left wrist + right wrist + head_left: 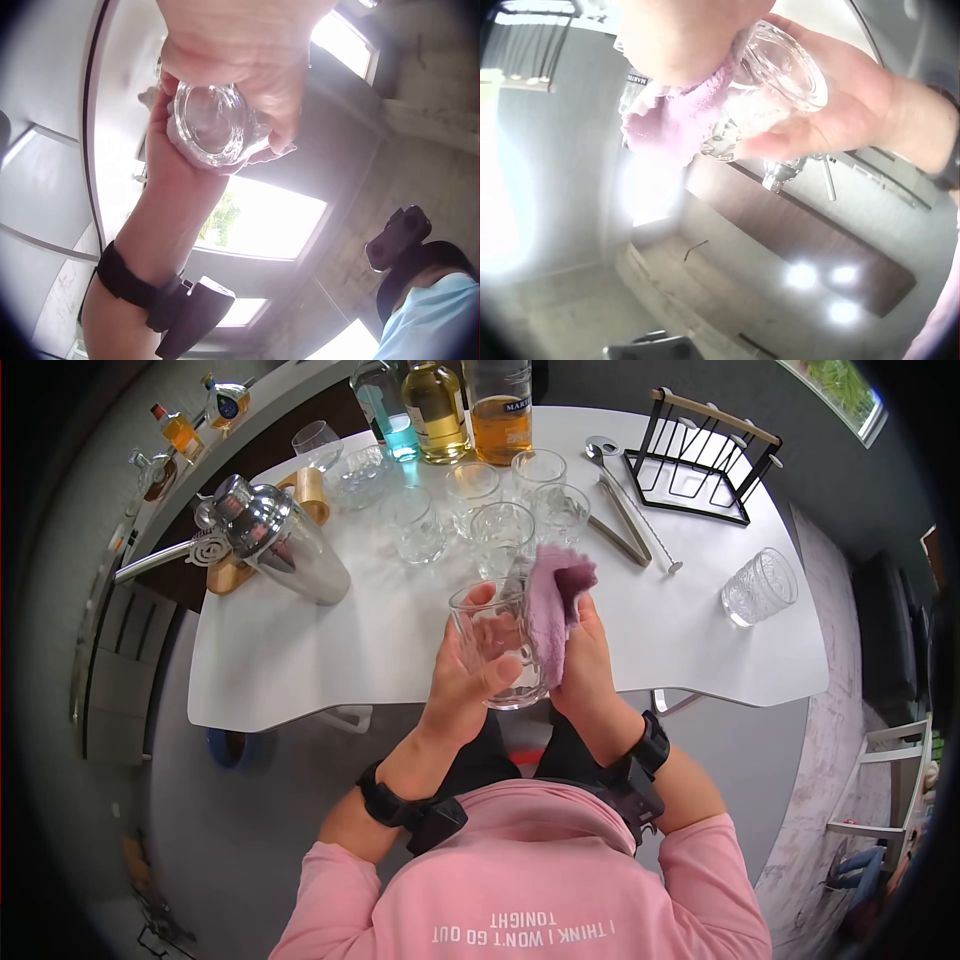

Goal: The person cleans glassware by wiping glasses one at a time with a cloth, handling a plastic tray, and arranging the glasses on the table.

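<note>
My left hand (pixel 462 685) grips a clear drinking glass (pixel 496 643) over the near edge of the white table (pixel 300 650); its fingers curl round the glass wall. My right hand (pixel 585 660) presses a lilac cloth (pixel 556 600) against the right side of the glass. From below, the left wrist view shows the thick glass base (pixel 210 124) held between both hands. In the right wrist view the cloth (pixel 676 120) bunches against the glass (pixel 780 71), which lies in the left palm (pixel 847 112).
Several empty glasses (pixel 500 525) stand mid-table before three bottles (pixel 436 400). A steel shaker (pixel 280 540) lies at the left, tongs and a bar spoon (pixel 625 510) and a black wire rack (pixel 705 455) at the right. One cut glass (pixel 760 586) stands alone.
</note>
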